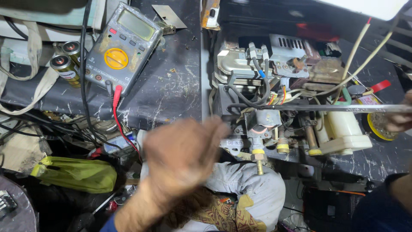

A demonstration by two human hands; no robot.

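Observation:
My left hand [182,154] is blurred with motion, low in the middle of the view. Its fingers are stretched out and it holds nothing. It hovers just left of an opened gas appliance [274,86] that lies on the dark table, showing wires, a metal burner box and brass fittings [259,157]. My right hand [398,118] sits at the right edge, closed around a long flat metal rod [326,108]. The rod reaches leftward across the appliance's wiring. A white plastic part [343,129] lies just under it.
A grey multimeter [122,45] with a yellow dial and a red lead lies at the upper left, beside two batteries [64,64]. Below them are tangled black cables, a yellow-green bag [77,174] and a white cloth [253,189]. A yellow tape roll [377,126] sits at the right.

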